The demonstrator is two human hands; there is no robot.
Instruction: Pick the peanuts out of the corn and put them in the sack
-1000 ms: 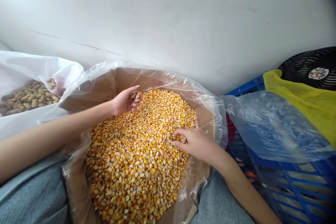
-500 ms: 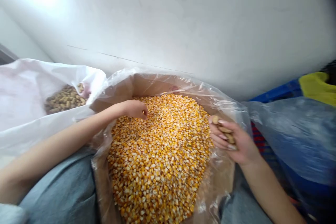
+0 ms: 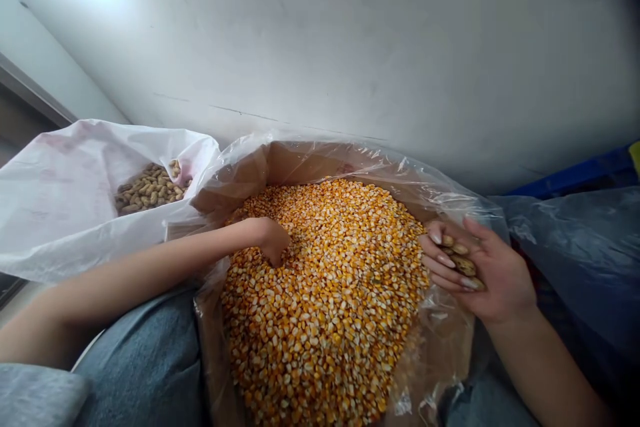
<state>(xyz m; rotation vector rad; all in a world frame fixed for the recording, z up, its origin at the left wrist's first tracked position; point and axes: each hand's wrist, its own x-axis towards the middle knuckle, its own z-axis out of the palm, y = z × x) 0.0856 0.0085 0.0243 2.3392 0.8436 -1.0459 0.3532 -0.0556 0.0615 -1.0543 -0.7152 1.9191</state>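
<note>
My left hand [image 3: 271, 237] reaches down into a heap of yellow corn kernels [image 3: 325, 327]; its fingertips are sunk among the kernels, so I cannot see what they hold. The corn fills a large brown bag lined with clear plastic [image 3: 445, 340], standing between my knees. Over the bag's right edge, my right hand [image 3: 505, 280] is turned palm up, its fingers curled around a few unshelled peanuts [image 3: 463, 265]. The thumb is apart from the fingers.
To the left, an open white sack [image 3: 75, 167] has more unshelled peanuts [image 3: 150, 188] in it. A pale wall [image 3: 320, 40] rises behind the bags. At the right lie a blue crate edge [image 3: 575, 172] and clear plastic sheeting [image 3: 585, 233].
My left hand has gone from just above the corn down into it. In my right hand the thumb has lifted away from the peanuts. The view has shifted to the left.
</note>
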